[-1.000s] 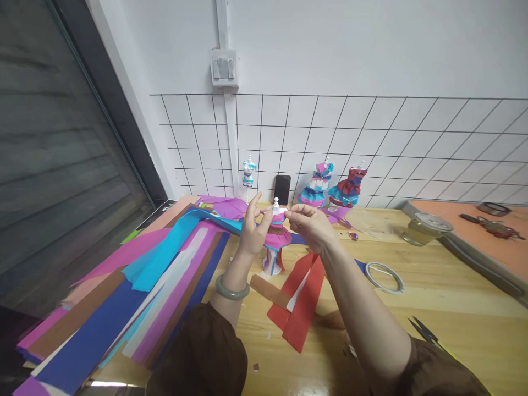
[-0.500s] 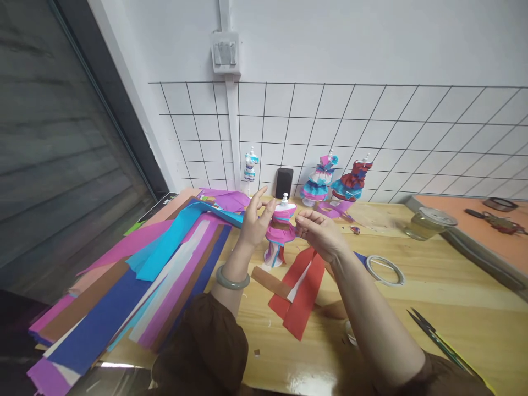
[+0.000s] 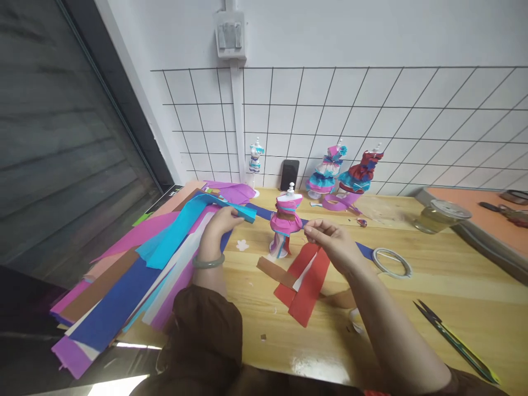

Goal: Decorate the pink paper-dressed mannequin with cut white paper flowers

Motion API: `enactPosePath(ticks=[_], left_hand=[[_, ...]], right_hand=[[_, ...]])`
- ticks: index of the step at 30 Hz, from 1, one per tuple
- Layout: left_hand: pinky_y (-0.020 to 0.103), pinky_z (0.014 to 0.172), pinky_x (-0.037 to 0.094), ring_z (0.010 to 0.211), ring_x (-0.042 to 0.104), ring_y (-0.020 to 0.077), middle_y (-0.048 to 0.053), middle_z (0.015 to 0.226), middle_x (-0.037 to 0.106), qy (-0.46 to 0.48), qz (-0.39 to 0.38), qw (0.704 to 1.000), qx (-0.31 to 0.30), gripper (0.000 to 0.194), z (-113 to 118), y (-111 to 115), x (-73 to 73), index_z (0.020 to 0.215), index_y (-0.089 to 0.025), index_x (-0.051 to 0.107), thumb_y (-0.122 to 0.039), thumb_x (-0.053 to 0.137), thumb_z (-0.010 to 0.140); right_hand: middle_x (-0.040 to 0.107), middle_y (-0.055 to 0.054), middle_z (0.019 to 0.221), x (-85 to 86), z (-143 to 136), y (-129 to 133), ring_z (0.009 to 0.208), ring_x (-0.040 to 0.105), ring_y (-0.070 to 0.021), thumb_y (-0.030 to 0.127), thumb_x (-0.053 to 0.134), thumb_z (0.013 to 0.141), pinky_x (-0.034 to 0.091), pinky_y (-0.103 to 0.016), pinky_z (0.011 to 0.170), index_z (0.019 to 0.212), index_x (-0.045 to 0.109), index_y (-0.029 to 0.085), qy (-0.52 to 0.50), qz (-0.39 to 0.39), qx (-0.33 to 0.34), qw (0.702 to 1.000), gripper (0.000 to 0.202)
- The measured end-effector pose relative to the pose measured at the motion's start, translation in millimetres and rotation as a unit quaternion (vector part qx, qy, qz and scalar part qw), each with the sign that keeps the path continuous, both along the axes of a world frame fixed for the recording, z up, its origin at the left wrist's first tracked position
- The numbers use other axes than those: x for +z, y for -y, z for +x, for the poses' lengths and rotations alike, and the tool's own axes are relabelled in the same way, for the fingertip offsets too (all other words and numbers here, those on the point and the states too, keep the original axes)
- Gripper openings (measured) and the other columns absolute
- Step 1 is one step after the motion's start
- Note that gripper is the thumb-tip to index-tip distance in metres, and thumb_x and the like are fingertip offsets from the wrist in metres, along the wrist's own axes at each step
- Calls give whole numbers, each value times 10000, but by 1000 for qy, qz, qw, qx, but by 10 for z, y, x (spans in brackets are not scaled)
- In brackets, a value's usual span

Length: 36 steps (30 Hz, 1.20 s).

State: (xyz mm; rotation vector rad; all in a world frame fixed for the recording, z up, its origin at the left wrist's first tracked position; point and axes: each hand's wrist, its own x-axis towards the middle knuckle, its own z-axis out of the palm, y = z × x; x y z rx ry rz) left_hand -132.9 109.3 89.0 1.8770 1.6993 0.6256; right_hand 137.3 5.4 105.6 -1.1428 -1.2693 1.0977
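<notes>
My left hand [image 3: 220, 223] is at the turquoise crepe paper strip [image 3: 192, 212], fingers slightly bent and apart over its near edge; any contact is hard to make out. Beside the small dress form [image 3: 286, 214], my right hand [image 3: 332, 242] is closed in a pinch, its fingertips near the pink skirt's right edge. What sits between them is too small to name. The form stands upright, wrapped in pink paper with a brown waistband and turquoise trim. Red paper strips [image 3: 309, 291] and a brown strip [image 3: 274, 270] lie before it.
Layered coloured paper strips [image 3: 111, 300] cover the left side. Three other dressed forms, one in turquoise and white [image 3: 254, 159], stand along the tiled wall with a phone [image 3: 289, 175]. A white ring [image 3: 391, 264], thread snips [image 3: 456, 341] and a clear tub [image 3: 441, 215] lie right.
My left hand has left the dress form's side and moved left to the turquoise strip. My right hand stays pinched near the skirt. The view has shifted slightly.
</notes>
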Motion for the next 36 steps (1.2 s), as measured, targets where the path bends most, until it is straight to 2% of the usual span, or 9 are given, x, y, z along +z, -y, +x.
enactPosePath(ticks=[3, 6, 10, 12, 16, 22, 27, 31, 36], left_hand=[[264, 591, 430, 684, 595, 200, 47, 710, 651, -38, -58, 997, -21, 232, 7, -44, -143, 754, -148, 641, -281, 697, 572], [244, 555, 433, 613, 596, 172, 14, 645, 646, -40, -101, 991, -73, 267, 141, -40, -166, 783, -167, 651, -282, 714, 550], [234, 548, 445, 606, 609, 161, 19, 690, 667, -44, -129, 984, -115, 307, 276, -15, -141, 835, -172, 654, -265, 719, 551], [242, 542, 451, 605, 614, 169, 31, 712, 674, -53, -135, 983, -113, 315, 292, -10, -141, 851, -163, 648, -259, 715, 558], [246, 558, 460, 641, 625, 180, 44, 757, 681, -75, -127, 984, -103, 365, 273, -14, -152, 921, -157, 630, -282, 701, 586], [239, 583, 459, 663, 630, 175, 43, 793, 680, -106, -121, 981, -110, 459, 272, -15, -111, 1043, -163, 585, -354, 671, 635], [255, 643, 461, 702, 632, 183, 39, 799, 678, -122, -112, 980, -111, 479, 273, -28, -98, 1066, -175, 577, -392, 658, 647], [253, 651, 458, 728, 632, 184, 42, 845, 675, -123, -104, 981, -109, 510, 265, -46, -112, 1099, -181, 558, -402, 655, 650], [236, 623, 451, 726, 627, 173, 51, 900, 668, -112, -91, 983, -111, 500, 251, -42, -113, 1089, -168, 562, -401, 649, 654]], right_hand=[[622, -31, 688, -42, -52, 98, 593, 520, -123, 412, 671, 670, 422, -254, 565, 752, 644, 165, 61, -23, 56, 996, 262], [626, -18, 645, -148, -159, 171, 566, 528, -133, 393, 572, 757, 395, -255, 539, 720, 644, 173, 186, -32, 126, 974, 234], [628, -25, 630, -375, -356, 198, 598, 563, -163, 261, 452, 827, 346, -261, 538, 672, 622, 197, 459, -25, 108, 881, 239], [657, -57, 712, -492, -448, 193, 681, 596, -189, 231, 444, 830, 345, -267, 569, 745, 631, 197, 533, -45, 83, 841, 208], [669, -75, 794, -642, -546, 209, 744, 614, -194, 244, 499, 804, 350, -248, 582, 845, 614, 182, 557, -62, 102, 822, 137], [666, -46, 812, -625, -563, 254, 755, 613, -155, 334, 387, 885, 359, -225, 595, 766, 613, 196, 585, -13, 150, 797, 291], [651, -122, 845, -677, -671, 194, 761, 617, -211, 290, 348, 906, 379, -271, 599, 864, 594, 145, 633, 13, 102, 767, 289], [641, -177, 834, -791, -776, 126, 751, 612, -237, 156, 363, 878, 392, -299, 603, 874, 593, 93, 650, 46, 104, 752, 239], [646, -182, 794, -858, -786, 103, 724, 608, -227, 85, 380, 836, 391, -293, 603, 789, 608, 81, 632, 72, 108, 764, 233]])
